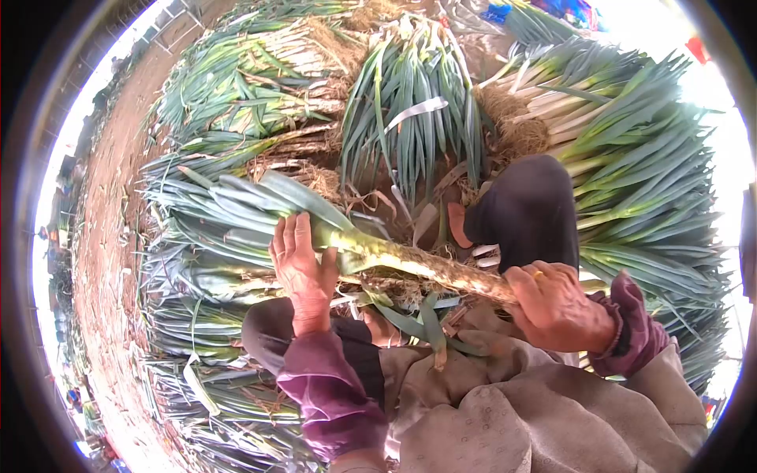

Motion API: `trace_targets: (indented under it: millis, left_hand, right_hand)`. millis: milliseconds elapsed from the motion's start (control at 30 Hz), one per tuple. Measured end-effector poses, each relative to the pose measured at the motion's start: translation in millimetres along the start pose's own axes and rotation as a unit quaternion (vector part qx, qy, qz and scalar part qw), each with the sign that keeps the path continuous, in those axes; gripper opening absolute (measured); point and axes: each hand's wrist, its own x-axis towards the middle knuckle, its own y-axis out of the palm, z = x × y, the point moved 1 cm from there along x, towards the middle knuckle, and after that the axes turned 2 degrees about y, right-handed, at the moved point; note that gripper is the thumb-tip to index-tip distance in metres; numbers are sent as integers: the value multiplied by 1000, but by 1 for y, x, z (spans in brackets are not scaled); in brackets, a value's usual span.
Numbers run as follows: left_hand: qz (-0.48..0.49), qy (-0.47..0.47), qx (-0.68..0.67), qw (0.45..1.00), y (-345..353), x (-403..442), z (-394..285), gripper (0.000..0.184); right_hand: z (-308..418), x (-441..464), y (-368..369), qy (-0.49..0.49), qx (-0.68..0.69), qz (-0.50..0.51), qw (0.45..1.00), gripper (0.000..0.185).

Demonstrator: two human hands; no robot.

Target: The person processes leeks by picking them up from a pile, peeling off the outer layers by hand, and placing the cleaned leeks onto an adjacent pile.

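Note:
A long leek (430,266) stretches across my lap, its pale, dirt-streaked stalk to the right and its broad green leaves to the left. My right hand (552,306) is closed round the root end and hides the roots. At the base of the leaves, my left hand (302,264) grips the same leek, its thumb lying along the near side. Under the stalk, loose leaf strips (432,327) lie against the cloth on my lap (473,418).
Stacked leeks (213,229) line the left side. Another pile (646,173) fills the right, roots facing inward. Ahead stands a bundle (414,102) with drooping leaves and a white strip (416,112). My bent knee (536,209) rises beside the right pile. Bare ground (118,260) runs along the far left.

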Motion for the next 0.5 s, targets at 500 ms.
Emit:
trace_targets:
  millis: [500]
  left_hand:
    - [-194,255,278,906,-191,31,-41,27]
  right_hand:
    - [-4,-29,-42,-166,21,-137,976,42]
